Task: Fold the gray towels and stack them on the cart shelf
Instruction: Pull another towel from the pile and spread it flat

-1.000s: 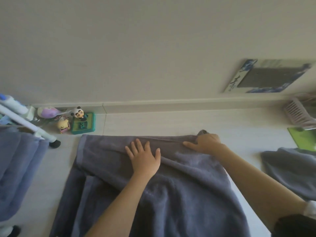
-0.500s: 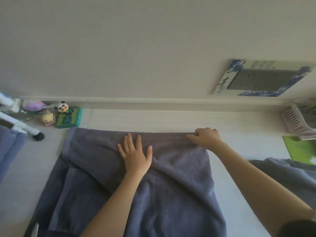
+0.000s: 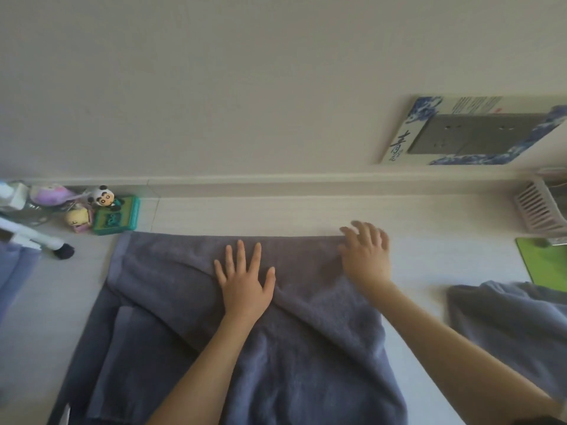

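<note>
Head cam looking down at a pale, light-wood-look tabletop (image 3: 306,214) with a big dark gray terry towel (image 3: 291,348) spread out on it, partly folded, with one layer lying diagonally over another. Left hand (image 3: 245,285) is flat on the towel near its far edge, palm down, fingers straight and spread, pressing the cloth. Right hand (image 3: 366,256) sits just to the right of it at the towel's far right corner, fingers spread and relaxed, a bit motion-blurred; it looks like it's resting on or just over the corner, not pinching anything, and I can't tell if the fingertips actually touch. So both hands are uncurled and sit apart from each other, side by side along the far hem.

Well right of the right hand there's a second gray towel, crumpled (image 3: 515,320), lying loose on the tabletop. Beyond that is a bright green flat mat (image 3: 543,262) and a pale pink slatted plastic basket (image 3: 537,210).

Well left of the left hand, at the back by the wall: a little panda figurine (image 3: 102,196), a small yellow and pink toy figure (image 3: 78,219), a teal green boxy toy (image 3: 115,217) and something purple and blurry (image 3: 52,193). A white tube leg with a black foot (image 3: 40,239) pokes in from the left edge, with blue-gray cloth (image 3: 13,271) hanging beside it.

Up on the wall beyond the right hand is a gray outlet plate with a blue and white patterned frame (image 3: 472,131).
</note>
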